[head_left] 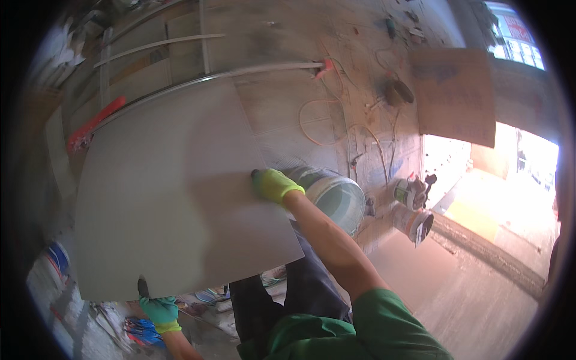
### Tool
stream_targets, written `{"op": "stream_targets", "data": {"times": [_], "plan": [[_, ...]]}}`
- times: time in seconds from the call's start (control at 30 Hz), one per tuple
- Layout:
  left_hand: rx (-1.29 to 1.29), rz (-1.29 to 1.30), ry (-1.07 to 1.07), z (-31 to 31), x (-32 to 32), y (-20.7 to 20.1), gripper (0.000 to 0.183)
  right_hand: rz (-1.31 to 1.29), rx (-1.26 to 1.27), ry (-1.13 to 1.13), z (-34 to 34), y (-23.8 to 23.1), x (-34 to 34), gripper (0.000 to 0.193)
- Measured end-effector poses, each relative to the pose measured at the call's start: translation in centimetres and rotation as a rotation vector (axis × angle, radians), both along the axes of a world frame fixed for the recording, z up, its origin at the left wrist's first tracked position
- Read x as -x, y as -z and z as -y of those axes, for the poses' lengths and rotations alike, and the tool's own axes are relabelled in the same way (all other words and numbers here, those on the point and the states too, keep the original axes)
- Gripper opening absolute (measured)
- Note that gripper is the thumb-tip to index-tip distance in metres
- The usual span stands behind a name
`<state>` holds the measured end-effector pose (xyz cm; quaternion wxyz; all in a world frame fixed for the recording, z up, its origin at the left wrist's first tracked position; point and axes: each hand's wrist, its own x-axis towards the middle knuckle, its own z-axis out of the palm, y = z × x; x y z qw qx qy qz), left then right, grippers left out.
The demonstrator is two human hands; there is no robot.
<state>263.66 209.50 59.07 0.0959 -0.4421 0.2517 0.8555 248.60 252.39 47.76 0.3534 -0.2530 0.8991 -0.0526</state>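
Note:
A large, flat grey tile (153,186) lies in front of me, its surface partly in shadow. My left hand (159,309), in a green glove with a yellow cuff, grips the near edge with the thumb on top and the fingers hidden beneath. At the tile's right edge my right hand (278,186), in a yellow-green glove, is closed on the border. Along the far edge runs a long metal rail (216,76) with a red grip (96,124) at its left end and a red piece (325,69) at its right.
A bucket of water (362,207) stands just right of my right hand. Farther right are two small pails (411,223). An orange cable (302,117) loops across the floor. Cardboard (453,99) stands by the bright doorway. Blue bundled things (143,331) lie near my left hand.

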Motion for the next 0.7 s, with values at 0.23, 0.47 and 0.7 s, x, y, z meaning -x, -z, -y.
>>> {"op": "stream_targets", "data": {"times": [0.23,0.47,0.7], "plan": [[-0.003,0.127,-0.220,-2.2,0.2,-0.1,0.035,-0.165,-0.034,-0.242,-2.3,3.2,-2.5,0.027],[0.157,0.161,-0.435,-11.7,-1.3,-2.3,0.040,-0.340,-0.067,-0.480,-5.0,1.0,-1.6,0.030],[0.545,0.486,-0.501,-21.7,-0.9,-1.7,0.042,-0.230,-0.153,-0.730,-6.6,1.8,-3.1,0.035]]}}
